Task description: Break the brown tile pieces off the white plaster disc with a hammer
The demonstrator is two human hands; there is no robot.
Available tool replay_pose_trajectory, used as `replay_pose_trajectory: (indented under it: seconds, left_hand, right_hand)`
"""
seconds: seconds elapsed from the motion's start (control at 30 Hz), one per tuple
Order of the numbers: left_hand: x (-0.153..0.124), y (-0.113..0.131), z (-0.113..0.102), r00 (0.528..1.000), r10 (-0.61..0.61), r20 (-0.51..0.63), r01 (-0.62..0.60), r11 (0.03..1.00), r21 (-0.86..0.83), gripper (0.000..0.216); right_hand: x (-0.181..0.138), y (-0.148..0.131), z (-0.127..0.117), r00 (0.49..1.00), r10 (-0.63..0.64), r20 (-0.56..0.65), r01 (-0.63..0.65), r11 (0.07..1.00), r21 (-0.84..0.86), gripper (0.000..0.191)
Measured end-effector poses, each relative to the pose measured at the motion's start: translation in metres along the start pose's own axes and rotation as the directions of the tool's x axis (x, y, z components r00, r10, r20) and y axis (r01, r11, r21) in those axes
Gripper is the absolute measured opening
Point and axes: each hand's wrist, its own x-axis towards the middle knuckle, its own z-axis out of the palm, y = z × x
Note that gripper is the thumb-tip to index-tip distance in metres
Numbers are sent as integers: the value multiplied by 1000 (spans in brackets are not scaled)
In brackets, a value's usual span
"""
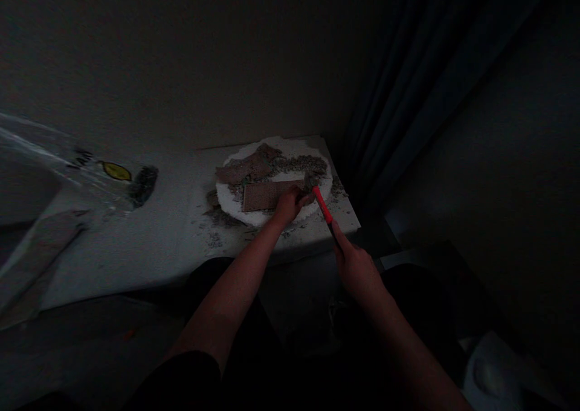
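Note:
In my right hand point(357, 269) is a hammer point(322, 204) with a red and black handle. My fingers are wrapped round the grip, and its greyish head is over the right end of a flat, brown, rectangular tile point(260, 197). My left hand point(289, 205) grips that tile near the same end, close to the hammer head; part of the fingers is hard to make out in the dark. Beneath the tile lies a rough-edged white round pad point(230, 200). Broken brown tile pieces point(247, 168) and a heap of small grey-brown chips point(302, 164) cover its far side.
The pad rests on a long pale bench point(167, 217) with crumbs and dust scattered round it. Clear plastic wrapping point(97, 172) with a yellow mark is at the left. A dark curtain point(421, 78) hangs at the right, and a wall point(203, 54) stands behind.

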Motion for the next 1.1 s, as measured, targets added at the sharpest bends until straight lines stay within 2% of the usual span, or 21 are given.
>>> replay_pose_trajectory:
  seconds: [0.13,0.3,0.37,0.63,0.77,1.1]
  left_hand:
    - [0,-2,1,1000,19,-7,-19,1000,-15,19]
    - [0,0,0,1000,23,7,-23,999,22,27]
    - [0,1,-1,999,27,19,-27,999,21,28]
    - [3,-1,-4,1000,4,2,-4,1000,-21,12]
    - [1,2,-6,1000,-1,27,1,1000,7,12]
    - [5,4,-9,994,92,56,-95,995,41,15]
  right_hand:
    - [1,-2,1,1000,-5,-30,5,1000,6,62]
    - [2,-1,3,1000,22,22,-21,999,-31,63]
    - [2,1,2,1000,16,5,-16,1000,-23,62]
    - [1,11,2,998,54,10,-54,999,8,61]
    - [3,15,4,998,69,13,-69,998,7,62]
    - [5,15,8,993,89,74,-86,996,-37,62]
